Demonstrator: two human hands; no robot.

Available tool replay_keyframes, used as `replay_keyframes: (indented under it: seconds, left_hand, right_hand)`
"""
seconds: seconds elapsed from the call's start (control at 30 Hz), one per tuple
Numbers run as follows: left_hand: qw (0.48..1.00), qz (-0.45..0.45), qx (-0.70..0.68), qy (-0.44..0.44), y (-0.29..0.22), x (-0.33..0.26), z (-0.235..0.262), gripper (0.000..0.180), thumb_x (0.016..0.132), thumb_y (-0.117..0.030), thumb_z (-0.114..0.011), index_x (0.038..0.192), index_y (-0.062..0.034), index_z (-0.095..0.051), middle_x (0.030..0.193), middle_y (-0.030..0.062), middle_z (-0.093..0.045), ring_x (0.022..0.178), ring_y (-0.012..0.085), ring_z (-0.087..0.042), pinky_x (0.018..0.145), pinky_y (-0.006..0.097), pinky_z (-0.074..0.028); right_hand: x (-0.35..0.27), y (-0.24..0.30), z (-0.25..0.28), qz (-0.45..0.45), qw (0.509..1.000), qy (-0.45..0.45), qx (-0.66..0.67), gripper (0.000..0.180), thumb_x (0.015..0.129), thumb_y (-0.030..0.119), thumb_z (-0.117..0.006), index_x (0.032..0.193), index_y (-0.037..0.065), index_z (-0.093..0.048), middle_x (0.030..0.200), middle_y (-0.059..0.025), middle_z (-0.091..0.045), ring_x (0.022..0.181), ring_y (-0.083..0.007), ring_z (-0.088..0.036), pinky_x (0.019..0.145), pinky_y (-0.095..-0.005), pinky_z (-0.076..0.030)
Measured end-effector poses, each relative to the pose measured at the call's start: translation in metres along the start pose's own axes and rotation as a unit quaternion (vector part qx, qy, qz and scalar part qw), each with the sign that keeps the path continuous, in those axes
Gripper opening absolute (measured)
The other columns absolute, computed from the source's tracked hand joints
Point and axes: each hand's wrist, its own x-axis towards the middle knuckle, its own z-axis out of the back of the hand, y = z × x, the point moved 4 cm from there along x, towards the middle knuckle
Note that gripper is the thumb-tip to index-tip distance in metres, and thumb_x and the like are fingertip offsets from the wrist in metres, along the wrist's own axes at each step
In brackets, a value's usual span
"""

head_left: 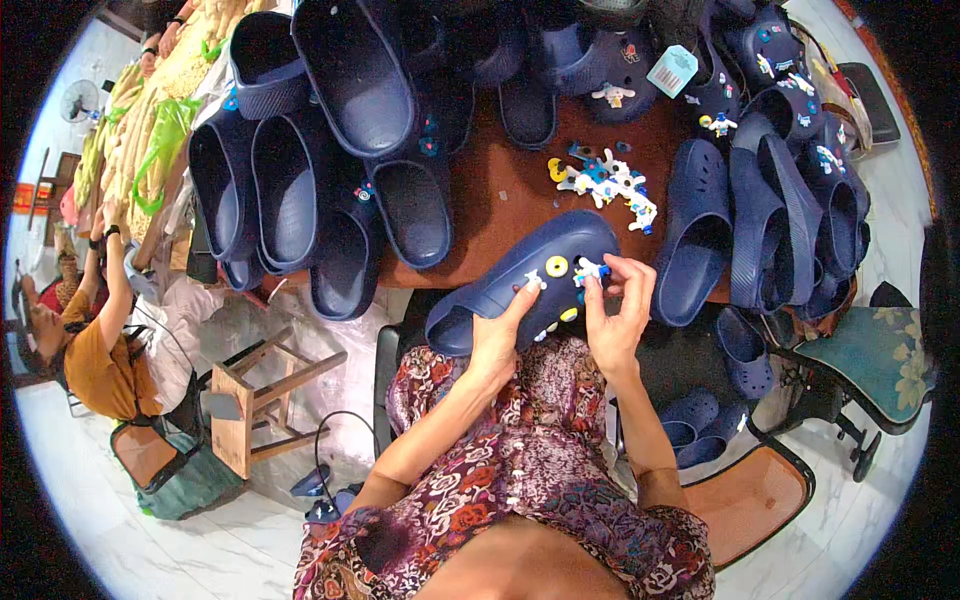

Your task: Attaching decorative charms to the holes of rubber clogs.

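Observation:
My left hand [495, 338] grips a navy clog [570, 234] above my lap at the table's edge, its thumb near a small white charm [534, 280]. Beside that sits a round yellow charm [557, 266] on the clog's upper, with more charms along its near side. My right hand [618, 312] pinches a white-and-blue shoe charm [592, 271] against the upper; its fingertips partly cover it. Just beyond the clog lies a loose pile of white, blue and yellow charms [610, 188] on the brown table [490, 205].
Plain navy clogs [288, 190] crowd the table's left side. Decorated clogs [775, 50] stand at the far right, one with a pale tag [672, 72]. A wooden stool [235, 420] and a person in an orange top [110, 365] are at left; chairs [750, 500] stand at right.

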Motion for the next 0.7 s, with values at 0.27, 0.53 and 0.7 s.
replay_keyframes:
  seconds: [0.27, 0.53, 0.7]
  left_hand:
    - [0.997, 0.035, -0.069, 0.014, 0.001, -0.001, 0.019, 0.033, 0.084, -0.016, -0.066, 0.113, -0.0020, -0.059, 0.110, 0.0073, -0.065, 0.101, 0.0205, -0.063, 0.092, 0.037, -0.050]
    - [0.987, 0.090, -0.133, 0.008, 0.004, 0.000, 0.031, 0.032, 0.082, -0.007, -0.058, 0.113, -0.0005, -0.057, 0.111, 0.0094, -0.063, 0.101, 0.0222, -0.062, 0.088, 0.039, -0.050]
    - [0.987, 0.098, -0.129, -0.003, 0.001, -0.004, 0.029, 0.031, 0.082, -0.005, -0.058, 0.113, -0.0017, -0.057, 0.111, 0.0086, -0.063, 0.101, 0.0218, -0.062, 0.088, 0.038, -0.050]
  right_hand:
    - [0.020, -0.007, -0.003, 0.020, 0.998, 0.057, 0.035, 0.014, 0.090, 0.005, -0.061, 0.104, 0.002, -0.062, 0.102, -0.0128, -0.056, 0.084, -0.0216, -0.061, 0.070, -0.0301, -0.052]
    - [0.086, -0.040, -0.022, 0.070, 0.995, 0.060, -0.048, 0.017, 0.088, 0.005, -0.062, 0.105, 0.004, -0.063, 0.100, -0.0129, -0.059, 0.091, -0.0279, -0.060, 0.078, -0.0352, -0.050]
    - [0.104, -0.057, -0.044, 0.149, 0.976, 0.099, -0.127, 0.033, 0.082, 0.010, -0.068, 0.115, 0.010, -0.064, 0.101, -0.0122, -0.057, 0.096, -0.0315, -0.055, 0.082, -0.0401, -0.046]
